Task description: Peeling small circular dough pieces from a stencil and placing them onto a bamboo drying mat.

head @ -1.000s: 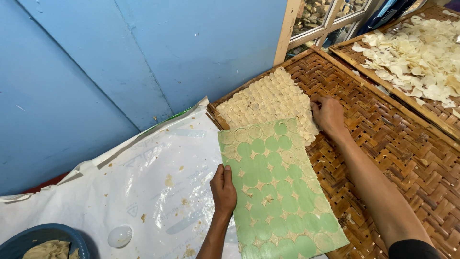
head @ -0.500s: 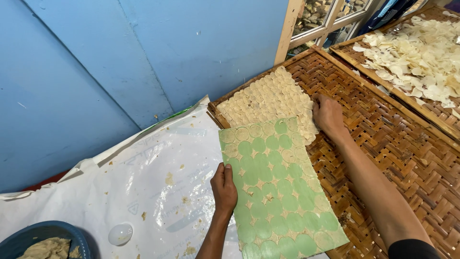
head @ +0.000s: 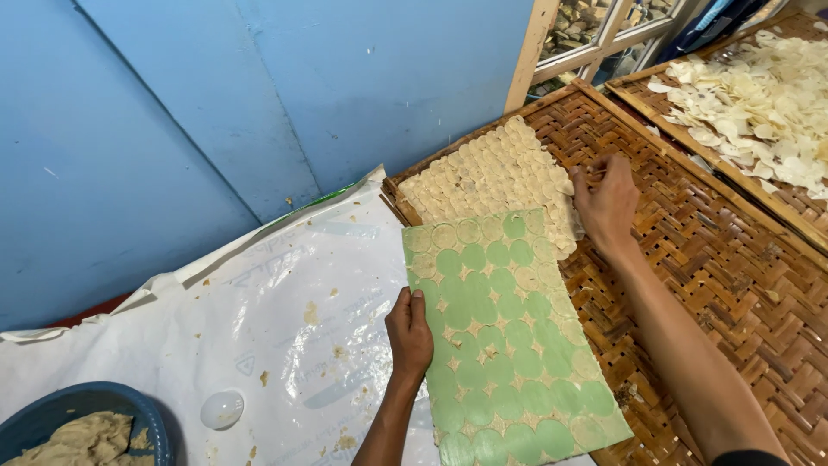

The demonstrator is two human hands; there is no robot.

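My left hand (head: 410,332) grips the left edge of the green sheet (head: 509,345), thumb on top, fingers curled under the rim, closed on it. The sheet lies lengthwise, its far end on the woven bamboo tray (head: 742,285), its near end reaching toward me over the white plastic cover (head: 259,319). Faint round prints in rows mark its whole surface, with pale crumbs between them.

My right hand (head: 608,203) rests palm down at the far right corner of the sheet, on the right edge of the patch of round dough discs (head: 492,177). Fingers are bent and pressed close together; whether they pinch a disc, I cannot tell.

The discs lie edge to edge in tight rows on the tray, just beyond the sheet's far end and touching it.

Far right: a second tray (head: 655,99) with a loose heap of pale chips (head: 759,95), well apart from my hands.

Near left: a blue bowl (head: 129,410) with a lump of beige dough (head: 78,440). Just right of it, a small clear round lid (head: 222,409) on the plastic. Crumbs scattered over the cover. Blue wall (head: 216,112) behind.
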